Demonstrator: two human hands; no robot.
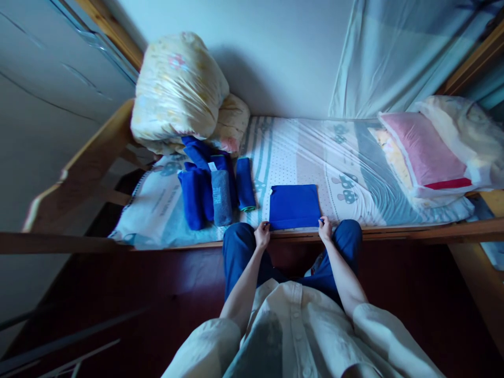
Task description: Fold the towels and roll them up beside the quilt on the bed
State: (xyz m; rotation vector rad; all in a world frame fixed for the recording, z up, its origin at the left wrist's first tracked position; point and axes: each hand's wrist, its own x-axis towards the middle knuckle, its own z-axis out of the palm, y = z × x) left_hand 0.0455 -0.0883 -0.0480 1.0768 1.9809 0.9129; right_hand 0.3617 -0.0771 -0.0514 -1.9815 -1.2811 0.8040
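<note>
A flat blue towel (294, 205) lies on the near edge of the bed, a small white tag at its far left corner. My left hand (262, 234) pinches its near left corner, and my right hand (325, 229) pinches the near right corner. Left of it sit several rolled or folded cloths: a narrow dark blue roll (245, 184) with a green edge, a grey-blue roll (222, 198) with pale lettering, and a bright blue bundle (194, 198). More blue cloth (196, 151) is heaped behind them.
A large folded yellow quilt (177, 89) stands at the bed's left end. Pillows, one with a pink cover (427, 149), lie at the right. A wooden bed rail (452, 231) runs along the front; a pale curtain (378, 63) hangs behind.
</note>
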